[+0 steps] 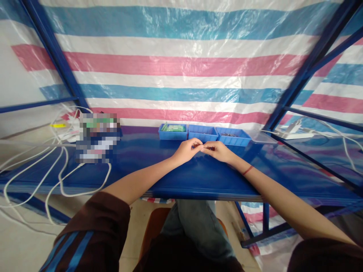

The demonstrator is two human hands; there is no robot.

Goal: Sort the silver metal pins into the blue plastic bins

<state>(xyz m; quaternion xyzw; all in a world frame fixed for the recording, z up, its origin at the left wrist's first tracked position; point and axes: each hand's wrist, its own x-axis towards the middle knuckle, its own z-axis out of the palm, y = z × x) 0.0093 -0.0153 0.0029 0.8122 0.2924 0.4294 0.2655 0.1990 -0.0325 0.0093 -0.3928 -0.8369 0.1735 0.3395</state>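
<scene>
My left hand and my right hand meet fingertip to fingertip above the blue table, just in front of the bins. Both are closed in a pinch. Whatever lies between the fingers is too small to make out. Behind my left hand stands a blue bin with green and pale pieces in it. The middle blue bin has a few small items low inside. Small dark metallic-looking parts lie in the right blue bin, behind my right hand.
White cables loop over the left end of the blue table, beside a blurred-out patch. A clear plastic lid or tray lies right of the bins. A white power strip is farther right. Blue frame posts and striped sheeting enclose the back.
</scene>
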